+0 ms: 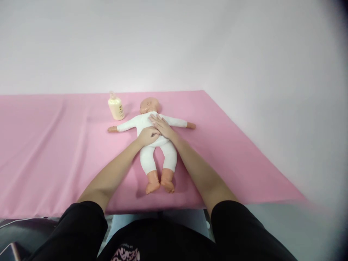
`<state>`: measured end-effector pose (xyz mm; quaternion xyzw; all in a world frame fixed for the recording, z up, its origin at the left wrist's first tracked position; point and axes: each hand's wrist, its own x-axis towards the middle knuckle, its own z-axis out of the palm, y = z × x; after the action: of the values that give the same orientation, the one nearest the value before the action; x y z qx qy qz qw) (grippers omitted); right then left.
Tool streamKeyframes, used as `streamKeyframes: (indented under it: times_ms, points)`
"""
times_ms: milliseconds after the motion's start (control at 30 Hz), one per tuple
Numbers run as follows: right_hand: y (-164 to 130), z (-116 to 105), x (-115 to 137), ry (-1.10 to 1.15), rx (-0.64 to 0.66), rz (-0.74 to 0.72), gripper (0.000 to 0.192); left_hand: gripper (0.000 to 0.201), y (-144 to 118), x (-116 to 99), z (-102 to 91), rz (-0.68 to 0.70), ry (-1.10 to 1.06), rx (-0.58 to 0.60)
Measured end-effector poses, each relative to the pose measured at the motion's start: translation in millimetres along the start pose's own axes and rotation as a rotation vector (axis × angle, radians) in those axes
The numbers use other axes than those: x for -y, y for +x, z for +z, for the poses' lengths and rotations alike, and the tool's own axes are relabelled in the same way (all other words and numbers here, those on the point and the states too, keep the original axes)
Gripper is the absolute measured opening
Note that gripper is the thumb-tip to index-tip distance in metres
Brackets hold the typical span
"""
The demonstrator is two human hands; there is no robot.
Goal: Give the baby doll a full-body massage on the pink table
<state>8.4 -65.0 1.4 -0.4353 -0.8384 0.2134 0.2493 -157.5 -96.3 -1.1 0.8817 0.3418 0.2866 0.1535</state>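
A baby doll [148, 159] in a white suit lies on its back on a pink sheet [54, 152], arms spread, bare feet toward me. My right hand [161, 126] lies flat on the doll's chest, fingers together and pointing up-left. My left hand [148, 135] rests on the doll's belly just below it, fingers curled, touching the right hand. Neither hand grips anything.
A cream lotion bottle [116, 106] with a pump top stands on the sheet left of the doll's head. The sheet's right edge runs diagonally toward me, with plain white wall and floor beyond. My black sleeves fill the bottom of the view.
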Motion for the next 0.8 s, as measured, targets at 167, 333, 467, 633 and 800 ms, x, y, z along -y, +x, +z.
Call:
streamKeyframes:
  times_ms: [167,333,467,633,800]
  points:
    - [2,3,-2,-0.039,-0.006,0.03,0.062,0.029,-2,3,2.8,-0.047,-0.146,-0.097]
    - [2,4,-6,-0.032,-0.027,0.101,0.067,0.032,-1,6,2.6,-0.033,-0.187,-0.1]
    - [3,6,-12,-0.008,-0.076,0.178,0.069,0.034,1,5,2.6,-0.003,-0.152,-0.101]
    - [3,9,-10,-0.098,-0.104,0.308,0.069,0.033,4,9,3.0,-0.075,-0.026,-0.185]
    - [-6,10,13,-0.295,-0.096,0.398,0.069,0.041,6,10,2.8,-0.218,0.08,-0.18]
